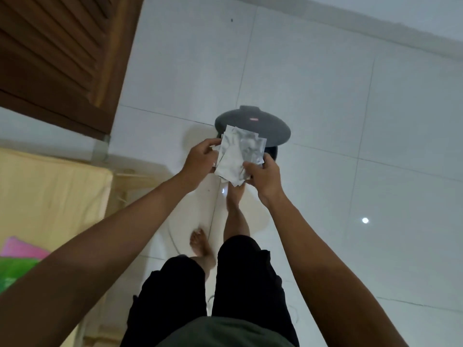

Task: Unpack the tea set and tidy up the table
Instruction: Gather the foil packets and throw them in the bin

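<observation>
You're near the end: both hands, left hand [200, 156] and right hand [263, 177], clamp crumpled wrappers [238, 154] over the bin [263, 126] (lid apparently raised); worktop unseen.

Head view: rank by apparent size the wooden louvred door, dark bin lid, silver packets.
1. Wooden louvred door, cut off by the frame.
2. Dark bin lid, partly hidden.
3. Silver packets, gripped by both hands; nearer the camera, so 2 versus 3 is unsure.

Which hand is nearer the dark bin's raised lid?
Left, narrowly. The left hand holds the silvery wrappers just below the lid's near-left edge; the right hand grips their lower corner, further back.
</observation>
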